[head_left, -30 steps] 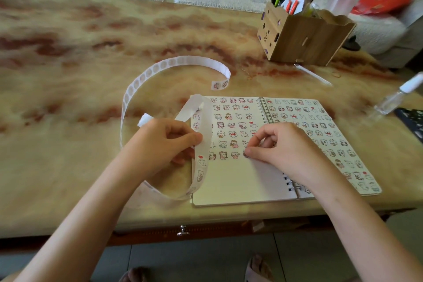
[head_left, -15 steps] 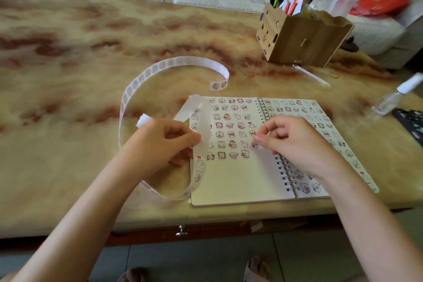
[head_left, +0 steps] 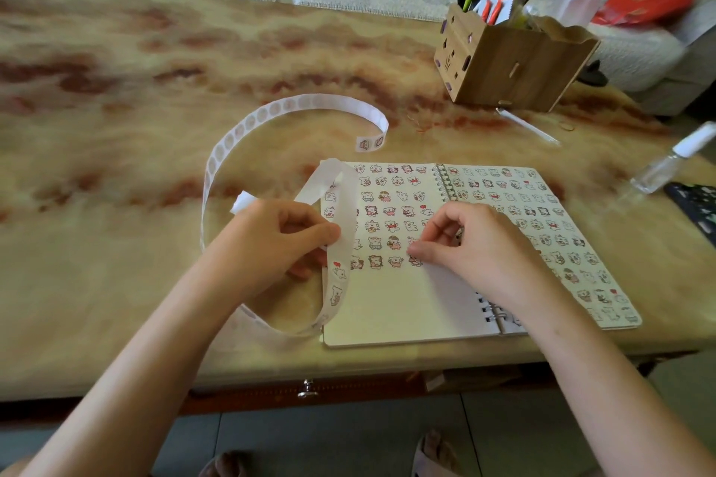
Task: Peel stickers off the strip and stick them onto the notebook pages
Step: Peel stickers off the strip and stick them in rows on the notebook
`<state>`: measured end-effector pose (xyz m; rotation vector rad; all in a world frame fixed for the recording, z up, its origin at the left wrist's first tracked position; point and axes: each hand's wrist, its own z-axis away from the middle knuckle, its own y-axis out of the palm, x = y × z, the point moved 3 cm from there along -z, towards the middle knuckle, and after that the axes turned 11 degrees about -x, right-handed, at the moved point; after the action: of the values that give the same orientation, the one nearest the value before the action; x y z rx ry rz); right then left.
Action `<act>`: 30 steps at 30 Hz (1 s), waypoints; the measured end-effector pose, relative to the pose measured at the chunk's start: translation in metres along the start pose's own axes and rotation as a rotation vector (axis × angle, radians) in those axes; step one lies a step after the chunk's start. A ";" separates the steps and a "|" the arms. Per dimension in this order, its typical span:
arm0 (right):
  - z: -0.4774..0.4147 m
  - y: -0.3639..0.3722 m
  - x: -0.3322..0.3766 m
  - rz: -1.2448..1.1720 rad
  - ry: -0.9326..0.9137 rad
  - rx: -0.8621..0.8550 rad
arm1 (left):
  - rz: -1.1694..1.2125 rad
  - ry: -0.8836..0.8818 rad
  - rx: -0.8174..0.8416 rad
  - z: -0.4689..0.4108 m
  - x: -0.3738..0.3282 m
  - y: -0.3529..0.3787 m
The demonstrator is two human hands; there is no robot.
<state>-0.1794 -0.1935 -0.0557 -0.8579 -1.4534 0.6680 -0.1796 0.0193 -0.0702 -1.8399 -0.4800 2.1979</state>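
Head view: an open spiral notebook (head_left: 387,306) was seen lying on a marbled table (head_left: 97,166), with both pages covered in rows of small cartoon stickers. The lower part of its left page was bare.

At the notebook's left edge, the left hand (head_left: 279,240) was seen clamped on a long white sticker strip (head_left: 294,106), pinched between thumb and fingers, as it had been half a second earlier. From that hand the strip was looped down along the notebook's left edge. It was also arched away beyond the notebook's far left corner, where its free end was curled back.

The right hand (head_left: 465,240) was placed on the left page with its fingers curled. One fingertip was pressed at the right end of the lowest sticker row. Whether a sticker was pinched beneath could not be told. Half a second earlier that fingertip had been set one row higher and nearer the spiral binding.

Beyond the notebook's far right corner a wooden pen holder (head_left: 511,66) filled with pens was seen. A clear spray bottle (head_left: 670,163) was lying to the notebook's right.
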 end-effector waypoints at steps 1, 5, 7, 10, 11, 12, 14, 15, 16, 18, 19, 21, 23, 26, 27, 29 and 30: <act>-0.001 0.000 0.000 0.010 -0.003 -0.002 | 0.000 0.001 0.000 0.000 0.000 0.000; -0.003 0.000 -0.002 0.027 -0.008 0.010 | -0.001 0.001 0.004 0.000 0.001 0.000; -0.003 -0.001 -0.003 0.024 -0.009 0.020 | -0.007 0.002 -0.001 -0.001 0.002 -0.001; -0.002 -0.003 -0.003 -0.013 -0.007 0.048 | -0.021 0.002 -0.002 -0.002 0.002 -0.001; -0.002 -0.003 -0.002 -0.025 -0.002 0.060 | -0.020 0.001 -0.004 -0.001 0.002 0.000; -0.001 -0.002 -0.002 -0.028 -0.001 0.067 | -0.017 0.001 -0.006 -0.001 0.002 0.000; -0.001 -0.002 -0.003 -0.012 -0.008 0.074 | -0.012 0.000 -0.010 -0.001 0.002 0.000; -0.002 -0.002 -0.004 -0.005 -0.011 0.080 | -0.009 -0.002 -0.013 -0.001 0.001 0.000; -0.003 -0.002 -0.005 -0.002 -0.011 0.089 | -0.004 -0.003 -0.015 -0.001 0.001 0.000; -0.003 -0.003 -0.005 -0.005 -0.012 0.104 | -0.002 -0.001 -0.016 -0.001 0.001 0.000; -0.003 -0.003 -0.005 -0.011 -0.012 0.108 | -0.008 0.000 -0.017 -0.001 0.001 0.000; -0.001 -0.003 -0.003 -0.032 -0.004 0.109 | -0.016 0.000 -0.014 -0.002 0.002 0.000; 0.000 -0.002 -0.001 -0.028 -0.002 0.111 | -0.016 -0.002 -0.012 -0.002 0.002 -0.001; -0.003 -0.002 -0.004 -0.028 -0.009 0.134 | -0.017 -0.002 -0.013 -0.002 0.002 0.000; -0.004 -0.003 -0.006 -0.036 -0.004 0.141 | -0.017 0.000 -0.012 -0.001 0.002 0.000; -0.004 -0.003 -0.008 -0.037 0.009 0.145 | -0.017 0.004 -0.010 -0.001 0.001 0.000; -0.004 -0.003 -0.007 -0.034 0.012 0.138 | -0.015 0.005 -0.009 -0.001 0.001 0.000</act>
<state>-0.1758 -0.2018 -0.0567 -0.7282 -1.3915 0.7278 -0.1794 0.0201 -0.0711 -1.8397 -0.5016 2.1852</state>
